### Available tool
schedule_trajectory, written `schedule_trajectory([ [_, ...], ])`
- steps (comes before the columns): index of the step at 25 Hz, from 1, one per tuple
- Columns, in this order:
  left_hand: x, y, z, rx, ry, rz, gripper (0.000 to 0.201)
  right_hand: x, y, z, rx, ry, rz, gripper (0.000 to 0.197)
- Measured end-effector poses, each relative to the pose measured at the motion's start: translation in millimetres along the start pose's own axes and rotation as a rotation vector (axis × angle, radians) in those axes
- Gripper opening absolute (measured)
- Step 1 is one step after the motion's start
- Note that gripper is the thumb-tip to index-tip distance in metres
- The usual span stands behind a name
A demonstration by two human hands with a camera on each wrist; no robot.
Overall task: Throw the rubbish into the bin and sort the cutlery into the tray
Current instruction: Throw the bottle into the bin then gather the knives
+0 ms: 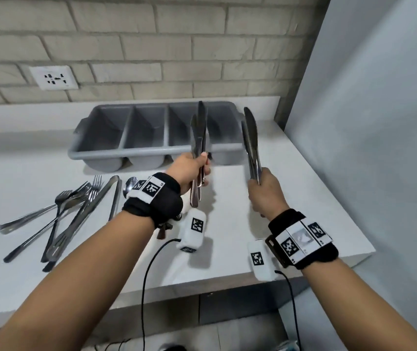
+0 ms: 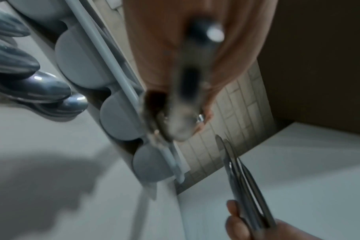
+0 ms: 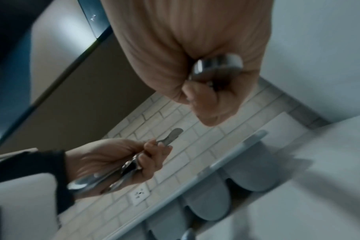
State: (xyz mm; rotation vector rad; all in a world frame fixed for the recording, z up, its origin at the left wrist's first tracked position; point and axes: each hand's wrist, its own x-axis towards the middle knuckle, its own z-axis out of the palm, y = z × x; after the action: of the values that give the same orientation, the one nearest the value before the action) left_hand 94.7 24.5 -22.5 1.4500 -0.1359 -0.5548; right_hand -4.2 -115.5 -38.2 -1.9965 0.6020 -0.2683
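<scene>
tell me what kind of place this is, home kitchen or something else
Probably a canteen or catering kitchen's work corner, though a home kitchen is possible. A grey four-compartment cutlery tray stands on a white counter against a pale brick wall with a socket; forks and tongs lie loose.

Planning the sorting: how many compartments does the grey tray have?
4, side by side across the grey tray by the wall; knives in the left hand partly cover the right two.

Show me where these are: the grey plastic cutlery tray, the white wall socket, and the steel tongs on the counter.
Grey plastic cutlery tray (image 1: 136,150): head view, front rim.
White wall socket (image 1: 54,78): head view, middle of the plate.
Steel tongs (image 1: 114,198): head view, right arm.
</scene>
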Motion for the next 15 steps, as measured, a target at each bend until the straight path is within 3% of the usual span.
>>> schedule_trajectory([
  [3, 3, 23, -37, -0.180, 0.097, 0.022, 0.027, 7, -34, 37, -0.005, -0.088, -0.119, 0.011],
  [6, 9, 44, -86, -0.177, 0.179, 0.026, 0.028, 13, -68, 82, 0.031, -0.222, -0.154, 0.014],
  [10, 24, 60, -158, -0.155, 0.209, -0.045, 0.028, 32, -119, 141, 0.088, -0.317, -0.113, 0.010],
  [15, 64, 72, -239, -0.158, 0.224, -0.186, 0.029, 80, -179, 236, 0.198, -0.468, 0.054, 0.016],
])
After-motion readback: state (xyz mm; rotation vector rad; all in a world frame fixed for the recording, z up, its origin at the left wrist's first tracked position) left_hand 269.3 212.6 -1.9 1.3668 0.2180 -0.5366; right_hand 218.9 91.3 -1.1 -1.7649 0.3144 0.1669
